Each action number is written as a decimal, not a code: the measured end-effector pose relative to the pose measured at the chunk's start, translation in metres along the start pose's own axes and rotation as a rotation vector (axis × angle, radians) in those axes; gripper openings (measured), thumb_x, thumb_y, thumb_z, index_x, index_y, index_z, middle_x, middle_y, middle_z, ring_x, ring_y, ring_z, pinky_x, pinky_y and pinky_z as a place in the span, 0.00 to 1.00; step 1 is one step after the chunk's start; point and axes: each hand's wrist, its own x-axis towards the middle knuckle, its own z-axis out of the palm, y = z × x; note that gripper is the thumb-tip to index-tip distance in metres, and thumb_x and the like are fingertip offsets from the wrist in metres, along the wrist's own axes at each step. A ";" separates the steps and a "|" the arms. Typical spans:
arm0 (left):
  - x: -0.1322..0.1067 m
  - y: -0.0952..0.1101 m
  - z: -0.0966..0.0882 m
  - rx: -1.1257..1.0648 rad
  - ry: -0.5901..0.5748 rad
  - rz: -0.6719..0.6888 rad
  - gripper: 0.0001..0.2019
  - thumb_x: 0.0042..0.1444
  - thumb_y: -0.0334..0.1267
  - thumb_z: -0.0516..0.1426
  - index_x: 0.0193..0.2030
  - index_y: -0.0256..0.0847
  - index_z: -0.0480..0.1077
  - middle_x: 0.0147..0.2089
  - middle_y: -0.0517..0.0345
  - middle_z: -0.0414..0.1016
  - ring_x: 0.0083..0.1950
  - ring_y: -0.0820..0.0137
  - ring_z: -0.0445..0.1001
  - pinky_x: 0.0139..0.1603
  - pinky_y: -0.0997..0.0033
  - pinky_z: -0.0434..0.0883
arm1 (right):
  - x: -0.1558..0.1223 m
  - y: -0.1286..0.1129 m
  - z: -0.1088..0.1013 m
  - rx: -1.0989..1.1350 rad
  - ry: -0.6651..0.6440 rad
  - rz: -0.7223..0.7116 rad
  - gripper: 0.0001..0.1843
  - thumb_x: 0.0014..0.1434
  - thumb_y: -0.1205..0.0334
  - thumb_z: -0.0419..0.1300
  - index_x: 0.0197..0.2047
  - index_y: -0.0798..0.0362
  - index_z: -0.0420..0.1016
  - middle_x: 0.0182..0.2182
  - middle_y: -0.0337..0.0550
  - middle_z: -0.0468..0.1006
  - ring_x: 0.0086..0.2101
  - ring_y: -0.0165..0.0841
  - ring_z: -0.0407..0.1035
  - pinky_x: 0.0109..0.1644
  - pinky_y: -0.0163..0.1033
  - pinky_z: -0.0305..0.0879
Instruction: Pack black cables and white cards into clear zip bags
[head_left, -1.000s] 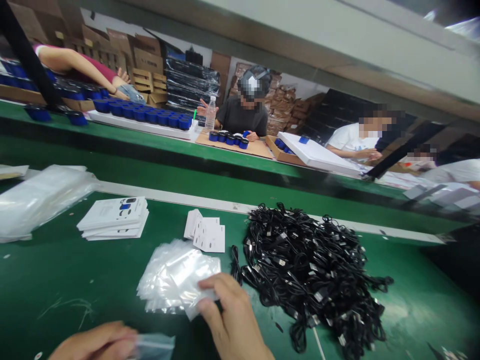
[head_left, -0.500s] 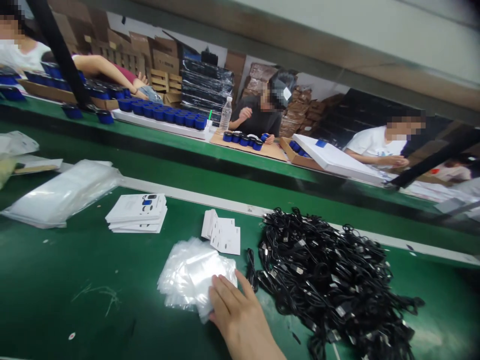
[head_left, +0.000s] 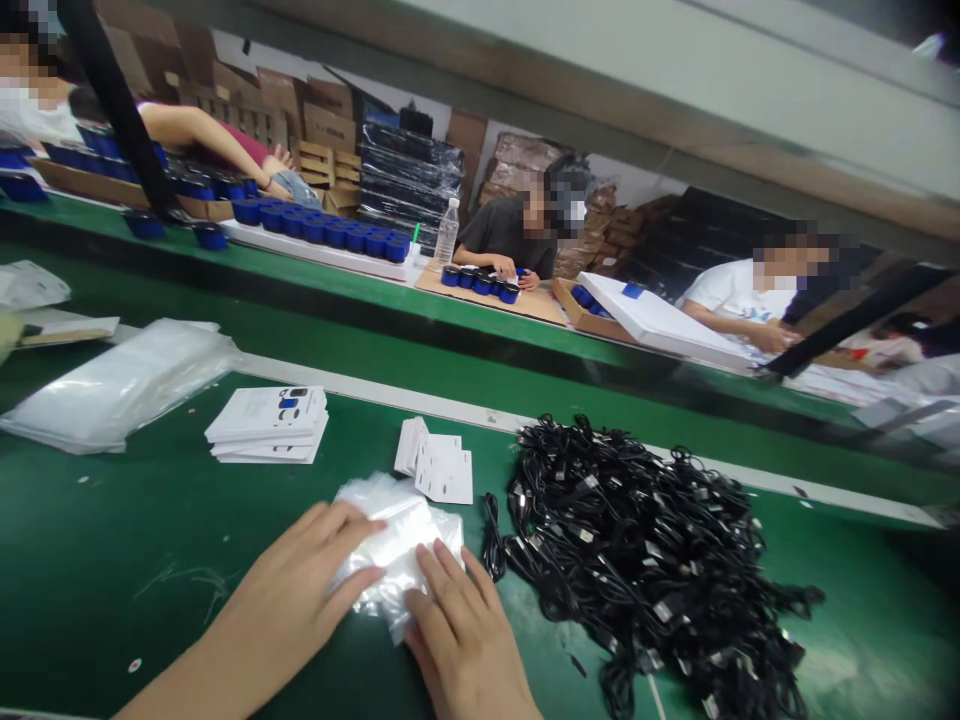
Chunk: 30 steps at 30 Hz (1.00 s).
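Note:
A loose stack of clear plastic bags (head_left: 409,530) lies on the green table in front of me. From the left, my left hand (head_left: 315,570) reaches over the stack's edge, its thumb and fingers apart. My right hand (head_left: 465,620) rests on the stack's near right side with fingers stretched out. Neither hand has a bag lifted. Just right of the stack is one coiled black USB cable (head_left: 492,537). Beyond the bags stand small white cards (head_left: 445,468), partly fanned out.
A large heap of black USB cables (head_left: 645,560) covers the right side. Printed leaflets (head_left: 266,425) and a thick plastic-bag bundle (head_left: 124,385) lie at left. Across the raised green ledge, co-workers sit near blue-and-black items (head_left: 322,228), a bottle (head_left: 447,232) and a white box (head_left: 667,318).
My left hand has come into view from the lower left and reached the plastic bags. My right hand stays on the stack. The view has shifted slightly.

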 end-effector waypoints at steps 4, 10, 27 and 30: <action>0.048 0.011 0.003 0.086 -0.017 -0.086 0.24 0.53 0.44 0.60 0.53 0.29 0.70 0.46 0.42 0.73 0.47 0.51 0.71 0.46 0.53 0.69 | -0.007 -0.006 0.004 0.033 0.161 -0.008 0.15 0.66 0.62 0.50 0.32 0.53 0.74 0.36 0.41 0.82 0.41 0.35 0.75 0.62 0.40 0.52; 0.048 0.001 0.005 0.135 -0.002 -0.136 0.08 0.56 0.38 0.57 0.32 0.37 0.74 0.31 0.54 0.74 0.36 0.58 0.75 0.37 0.61 0.69 | -0.013 -0.001 0.011 0.033 0.176 0.051 0.15 0.66 0.63 0.49 0.33 0.55 0.74 0.39 0.43 0.82 0.44 0.34 0.75 0.65 0.39 0.46; 0.007 -0.024 0.005 -0.065 0.343 -0.330 0.15 0.56 0.51 0.54 0.35 0.44 0.74 0.28 0.62 0.80 0.26 0.71 0.78 0.26 0.80 0.71 | -0.004 0.010 0.006 0.135 -0.083 0.278 0.10 0.60 0.69 0.55 0.45 0.53 0.72 0.46 0.46 0.78 0.48 0.37 0.71 0.60 0.48 0.57; 0.008 -0.023 0.007 -0.055 0.330 -0.315 0.14 0.57 0.48 0.52 0.36 0.46 0.76 0.40 0.59 0.81 0.39 0.65 0.78 0.33 0.74 0.71 | 0.000 0.008 0.003 0.107 -0.043 0.290 0.10 0.62 0.68 0.52 0.45 0.54 0.72 0.47 0.49 0.78 0.48 0.38 0.72 0.58 0.49 0.60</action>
